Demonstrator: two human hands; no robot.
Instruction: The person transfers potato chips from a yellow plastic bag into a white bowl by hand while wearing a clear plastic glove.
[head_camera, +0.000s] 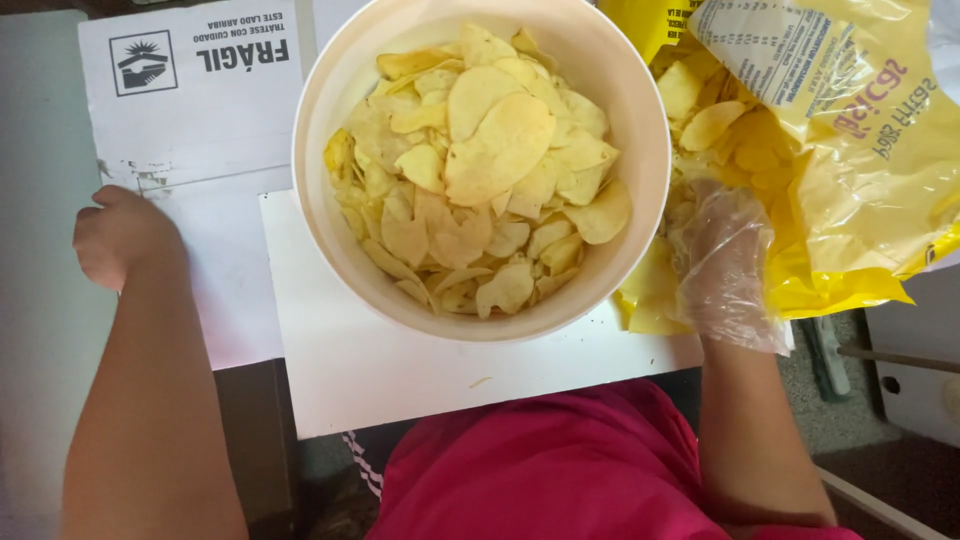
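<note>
My gloved right hand (725, 262) reaches, loosely open, into the yellow chip bag (860, 190); my left hand (118, 235) rests fisted, empty, beside the chip-filled bowl (330, 220).

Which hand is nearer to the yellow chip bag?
Right. The gloved right hand reaches into the yellow bag; the bare left hand rests far across the bowl.

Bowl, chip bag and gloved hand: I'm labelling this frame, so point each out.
Bowl (640, 215), head view, bare right rim.
Chip bag (870, 200), head view, yellow side.
Right hand (725, 260), head view, back of glove.
</note>
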